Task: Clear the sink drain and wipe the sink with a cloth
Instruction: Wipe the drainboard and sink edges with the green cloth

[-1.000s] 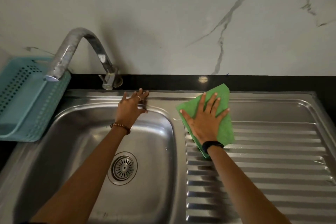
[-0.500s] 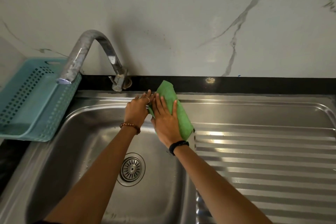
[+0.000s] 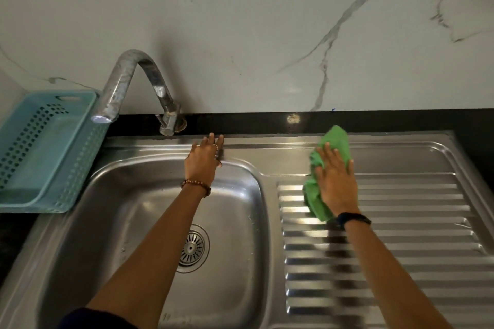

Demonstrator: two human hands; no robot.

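A stainless steel sink [image 3: 128, 211] fills the lower left, with a round slotted drain strainer [image 3: 192, 248] in its floor, partly hidden by my left forearm. My left hand [image 3: 203, 159] rests flat with straight fingers on the sink's back rim. A green cloth [image 3: 334, 147] lies on the top left of the ribbed draining board [image 3: 401, 235]. My right hand [image 3: 335, 181] presses flat on the cloth with fingers spread. The cloth shows above and to the left of that hand.
A curved metal tap [image 3: 133, 80] arches over the sink's back left corner. A light blue perforated basket [image 3: 45, 152] stands on the black counter at the left. A marbled white wall [image 3: 267, 35] rises behind a black counter strip [image 3: 267, 121].
My right hand has slid the green cloth rightward from beside my left hand onto the draining board. My left hand stays on the back rim.
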